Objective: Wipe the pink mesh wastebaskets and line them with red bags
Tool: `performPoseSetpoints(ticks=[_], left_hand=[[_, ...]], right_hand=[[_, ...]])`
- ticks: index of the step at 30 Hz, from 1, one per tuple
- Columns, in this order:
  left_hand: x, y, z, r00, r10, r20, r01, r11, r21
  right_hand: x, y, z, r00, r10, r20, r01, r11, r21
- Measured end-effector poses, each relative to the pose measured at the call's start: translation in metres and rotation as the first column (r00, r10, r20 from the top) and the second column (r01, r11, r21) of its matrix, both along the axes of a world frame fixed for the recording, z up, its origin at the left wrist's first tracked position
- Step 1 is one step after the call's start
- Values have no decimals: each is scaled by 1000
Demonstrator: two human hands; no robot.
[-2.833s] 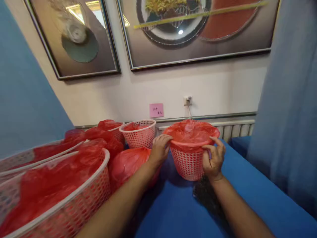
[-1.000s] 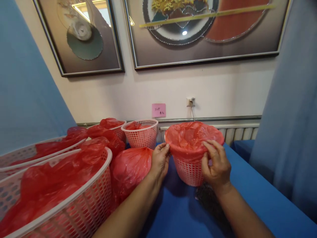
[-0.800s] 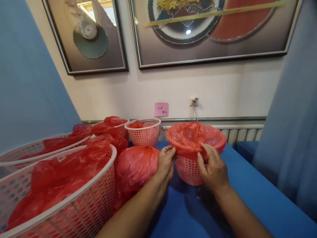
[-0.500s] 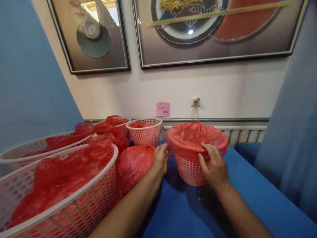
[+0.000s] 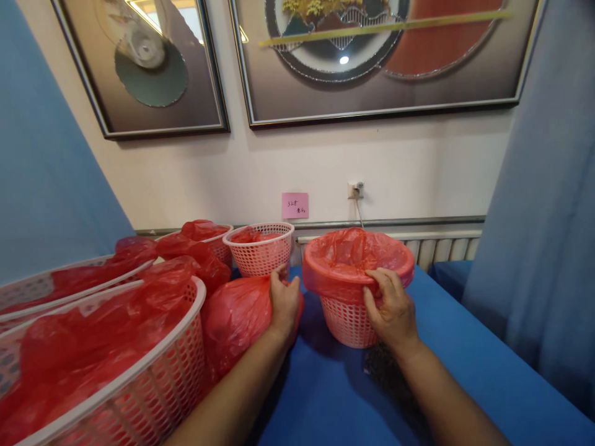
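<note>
red plastic bag (image 5: 332, 288) lines round pale plastic basket (image 5: 346, 319) at one o'clock; right hand (image 5: 393, 310) pinches bag's fold, perhaps unfinished; left hand (image 5: 283, 303) parted.

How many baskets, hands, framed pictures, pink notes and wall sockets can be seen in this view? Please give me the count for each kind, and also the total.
Baskets: 5
Hands: 2
Framed pictures: 2
Pink note: 1
Wall socket: 1
Total: 11
</note>
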State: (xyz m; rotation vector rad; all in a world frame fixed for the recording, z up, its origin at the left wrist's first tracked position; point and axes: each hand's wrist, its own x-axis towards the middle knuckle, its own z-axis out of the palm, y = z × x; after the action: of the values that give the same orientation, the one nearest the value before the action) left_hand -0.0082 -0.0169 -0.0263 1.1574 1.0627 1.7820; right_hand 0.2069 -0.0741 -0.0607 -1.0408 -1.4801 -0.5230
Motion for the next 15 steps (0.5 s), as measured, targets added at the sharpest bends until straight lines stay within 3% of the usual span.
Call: performPoseSetpoints(ticks=[2, 4, 7, 8, 10, 13, 15], left_hand=[[7, -8, 25, 983, 60, -176, -22, 977, 210], [16, -17, 49, 889, 1, -458, 174, 924, 340], [26, -23, 66, 637, -152, -756, 462, 860, 216], [28, -23, 67, 574, -173, -800, 497, 850, 174], [29, -19, 62, 519, -149, -842, 510, 844, 165], [27, -10, 50, 528, -62, -847, 480, 844, 237], [25, -6, 46, 519, -49, -853, 477, 845, 241]], right_hand=[[0, 0, 0, 1000, 8, 0, -8, 1000, -5], [0, 1, 0, 1000, 19, 5, -19, 1000, -6], [0, 2, -1, 999, 26, -23, -26, 1000, 1], [1, 3, -1, 998, 26, -55, -26, 1000, 6], [3, 5, -1, 987, 31, -160, -28, 999, 25], [15, 9, -1, 948, 26, -318, 6, 995, 99], [27, 14, -2, 946, -26, -322, 70, 989, 127]])
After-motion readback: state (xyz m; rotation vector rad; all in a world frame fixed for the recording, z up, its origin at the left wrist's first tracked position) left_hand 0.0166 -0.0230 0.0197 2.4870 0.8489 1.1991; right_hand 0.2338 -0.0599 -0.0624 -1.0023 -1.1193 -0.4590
